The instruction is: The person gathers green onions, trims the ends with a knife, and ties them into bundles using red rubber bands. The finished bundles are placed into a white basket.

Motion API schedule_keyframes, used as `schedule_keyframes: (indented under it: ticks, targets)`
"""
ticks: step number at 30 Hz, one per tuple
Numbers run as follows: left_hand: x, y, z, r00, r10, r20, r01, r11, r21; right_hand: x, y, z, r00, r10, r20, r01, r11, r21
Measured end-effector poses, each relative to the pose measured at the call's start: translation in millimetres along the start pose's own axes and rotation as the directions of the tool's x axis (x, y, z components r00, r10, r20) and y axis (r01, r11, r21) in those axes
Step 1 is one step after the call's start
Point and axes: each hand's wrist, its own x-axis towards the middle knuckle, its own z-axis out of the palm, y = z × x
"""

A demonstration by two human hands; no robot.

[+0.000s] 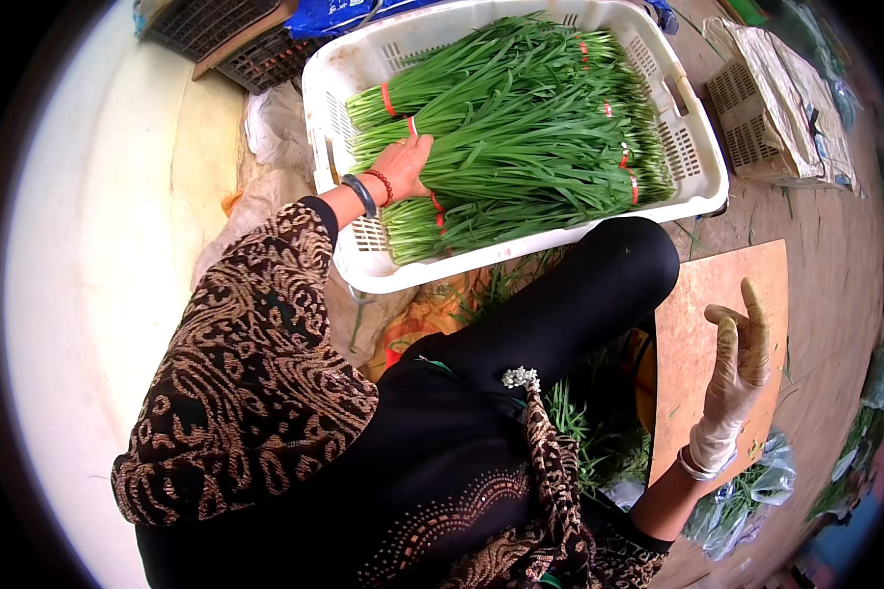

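Note:
A white plastic crate [707, 193] holds several bundles of long green leaves, likely garlic chives [516, 140], tied with red bands near their stem ends. My left hand [408, 166], bare, with a red bead bracelet and a dark bangle at the wrist, grips a bundle at the crate's left side; its fingertips are partly hidden. In a pale glove, my right hand [741, 353] is raised over a tan board [722, 294] to the right of my knee, fingers apart and holding nothing.
A crate partly covered by a woven sack [803, 96] stands at the upper right. Dark crates [258, 51] are at the upper left. Loose greens [597, 434] lie below my leg, and a plastic bag with greens [744, 501] is beside the board.

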Motion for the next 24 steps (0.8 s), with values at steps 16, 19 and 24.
schedule_keyframes:
  ticks: [16, 19, 24]
  targets:
    - [16, 34, -53, 0.963, -0.130, 0.237, 0.093, 0.983, 0.159, -13, 9, -5, 0.998, 0.025, -0.052, -0.027, 0.999, -0.026]
    - [10, 63, -39, 0.956, 0.081, -0.282, -0.090, 0.996, -0.018, -12, 14, -6, 0.997, 0.064, -0.039, -0.065, 0.998, -0.006]
    - [49, 61, 32, 0.946, 0.054, -0.320, 0.011, 0.980, 0.199, -8, 20, 4, 0.987, 0.148, -0.065, -0.150, 0.988, -0.025]
